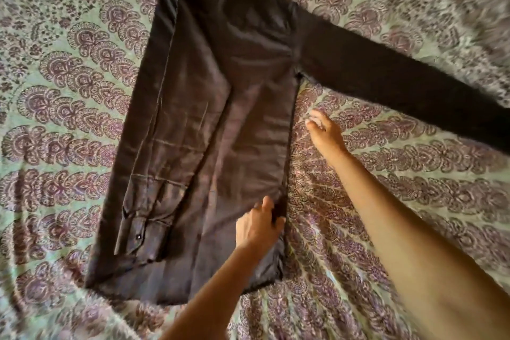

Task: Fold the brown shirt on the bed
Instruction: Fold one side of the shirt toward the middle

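Observation:
The brown shirt lies flat on the bed, its body running from the top middle down to the lower left. One sleeve is folded over the body on the left side, its buttoned cuff near the lower left. The other sleeve stretches out straight to the right edge of the view. My left hand grips the shirt's right side edge near the bottom hem, thumb on top. My right hand hovers over the bedspread just right of the shirt's edge, below the outstretched sleeve, fingers relaxed and holding nothing.
The bed is covered by a pale green bedspread with purple paisley patterns, lying fairly flat with slight wrinkles at the lower left. The bedspread fills the whole view around the shirt.

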Motion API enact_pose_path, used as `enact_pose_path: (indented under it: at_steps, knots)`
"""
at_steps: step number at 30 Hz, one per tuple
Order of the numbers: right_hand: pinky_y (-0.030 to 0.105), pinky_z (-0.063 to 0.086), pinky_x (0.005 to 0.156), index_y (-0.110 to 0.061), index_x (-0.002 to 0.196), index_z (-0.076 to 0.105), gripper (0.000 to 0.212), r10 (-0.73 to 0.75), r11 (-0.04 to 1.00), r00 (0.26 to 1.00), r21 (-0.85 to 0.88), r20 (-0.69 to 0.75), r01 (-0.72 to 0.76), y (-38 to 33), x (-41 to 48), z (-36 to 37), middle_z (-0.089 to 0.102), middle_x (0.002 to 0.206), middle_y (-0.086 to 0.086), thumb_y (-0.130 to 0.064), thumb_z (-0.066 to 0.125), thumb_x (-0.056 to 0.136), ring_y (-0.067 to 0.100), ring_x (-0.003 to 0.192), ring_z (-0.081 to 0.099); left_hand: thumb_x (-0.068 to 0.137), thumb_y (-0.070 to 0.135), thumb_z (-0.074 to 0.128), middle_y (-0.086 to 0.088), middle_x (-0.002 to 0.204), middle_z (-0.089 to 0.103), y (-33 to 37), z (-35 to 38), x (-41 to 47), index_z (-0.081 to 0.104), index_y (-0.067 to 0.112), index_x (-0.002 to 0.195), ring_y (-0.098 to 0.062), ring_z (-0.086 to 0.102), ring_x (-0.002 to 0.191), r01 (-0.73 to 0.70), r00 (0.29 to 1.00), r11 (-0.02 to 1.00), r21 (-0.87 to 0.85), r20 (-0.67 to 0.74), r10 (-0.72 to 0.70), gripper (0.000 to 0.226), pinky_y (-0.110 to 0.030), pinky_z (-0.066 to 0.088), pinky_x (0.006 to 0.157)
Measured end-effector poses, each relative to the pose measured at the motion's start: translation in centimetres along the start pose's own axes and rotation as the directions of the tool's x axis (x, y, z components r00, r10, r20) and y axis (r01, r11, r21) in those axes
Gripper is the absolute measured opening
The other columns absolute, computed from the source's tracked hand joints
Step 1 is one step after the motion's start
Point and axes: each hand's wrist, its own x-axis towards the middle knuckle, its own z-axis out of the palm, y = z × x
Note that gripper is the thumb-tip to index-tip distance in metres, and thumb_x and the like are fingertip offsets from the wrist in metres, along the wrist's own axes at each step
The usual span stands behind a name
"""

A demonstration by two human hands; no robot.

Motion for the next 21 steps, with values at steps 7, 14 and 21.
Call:
enact_pose_path:
  at_steps: [7,14,21]
  knots:
    - [0.039,0.055,0.079,-0.01,0.122,0.048,0.047,0.196,0.967,0.979,0.156,0.047,-0.201,-1.4,4.8,2.7,0.061,0.115,0.011,-0.033,0.061,0.083,0.027,0.096,0.064,0.032,0.019,0.088,-0.012,0.088,0.06,1.9,4.7,-1.5,0.05,0.016,0.121,-0.021,0.059,0.062,0.026,0.984,0.987,0.159,-0.178,0.003,0.097,-0.028,0.049,0.042]
    - [0.007,0.044,0.059,-0.015,0.104,0.037,0.042,0.153,0.982,0.988,0.11,-0.008,-0.151,-3.2,6.5,3.7,0.049,0.112,0.005,-0.013,0.07,0.078,0.018,0.086,0.052,0.07,-0.005,0.043,0.009,0.103,0.053,-1.3,1.3,-3.2,0.051,0.032,0.097,-0.011,0.059,0.079,-0.198,0.955,0.91,-0.363,-0.282,0.095,0.047,-0.027,0.049,0.068]
    - [0.026,0.029,0.097,-0.008,0.136,0.041,0.051,-0.319,0.925,0.947,-0.233,-0.045,0.3,-9.9,4.3,8.6,0.043,0.137,0.014,-0.003,0.047,0.085,0.029,0.123,0.044,0.078,0.01,0.047,0.011,0.107,0.061,-7.0,-1.9,-5.5,0.069,0.015,0.106,0.006,0.056,0.1,-0.163,0.826,0.812,-0.56,-0.527,-0.198,0.036,-0.009,0.042,0.085]
